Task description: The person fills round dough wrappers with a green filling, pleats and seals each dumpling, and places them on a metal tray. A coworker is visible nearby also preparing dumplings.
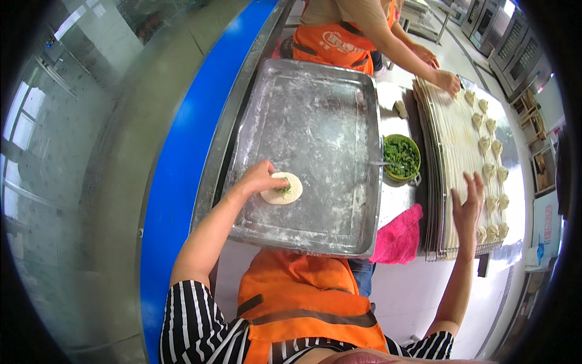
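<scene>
My left hand (pixel 261 178) holds a round dough wrapper (pixel 295 190) over the left front part of a floured metal tray (pixel 313 136). Its thumb presses on a small mound of chopped green filling (pixel 283 189) in the wrapper; the other fingers are partly hidden. On the right, my right hand (pixel 467 204) is empty with its fingers apart, above or near a cloth-covered stack of racks (pixel 454 150). Two uneven columns of pleated, filled dough buns (pixel 489 171) sit along the cloth's right side, the closest beside my right hand.
Between tray and racks stand a green-rimmed bowl (pixel 402 157) of chopped greens with a utensil handle over the tray's rim, a dough lump (pixel 400 109) and a pink cloth (pixel 400 236). Across the table a co-worker in an orange apron (pixel 334 45) reaches a hand (pixel 448 83) to the racks.
</scene>
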Demonstrator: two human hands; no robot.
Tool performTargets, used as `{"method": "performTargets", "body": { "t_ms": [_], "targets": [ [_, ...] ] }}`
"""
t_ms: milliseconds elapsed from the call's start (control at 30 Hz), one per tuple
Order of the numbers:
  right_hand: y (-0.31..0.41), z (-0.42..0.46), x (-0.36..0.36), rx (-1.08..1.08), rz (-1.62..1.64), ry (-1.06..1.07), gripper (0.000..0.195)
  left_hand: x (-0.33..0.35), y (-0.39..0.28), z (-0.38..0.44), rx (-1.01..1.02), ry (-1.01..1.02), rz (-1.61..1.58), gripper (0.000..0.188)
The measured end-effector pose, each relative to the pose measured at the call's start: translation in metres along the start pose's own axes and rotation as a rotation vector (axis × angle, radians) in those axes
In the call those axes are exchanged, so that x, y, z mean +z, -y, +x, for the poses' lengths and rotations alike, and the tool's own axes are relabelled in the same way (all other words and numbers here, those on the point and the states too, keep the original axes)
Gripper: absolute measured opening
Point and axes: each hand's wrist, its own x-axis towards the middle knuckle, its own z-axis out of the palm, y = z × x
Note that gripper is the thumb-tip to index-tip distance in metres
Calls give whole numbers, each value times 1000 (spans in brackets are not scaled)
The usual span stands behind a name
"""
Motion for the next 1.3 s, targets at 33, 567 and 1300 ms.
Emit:
{"method": "performTargets", "body": {
  "t_ms": [33,567,1300],
  "targets": [
    [15,-3,-3,-5,27,32,49,-5,-1,3,17,85,28,65],
    [170,-75,46,296,1047,513,36,32,-20,-52,152,285,-1280,34],
    [235,-83,32,50,1210,803,10,68,-52,-169,310,33,-1468,30]
  ]
}}
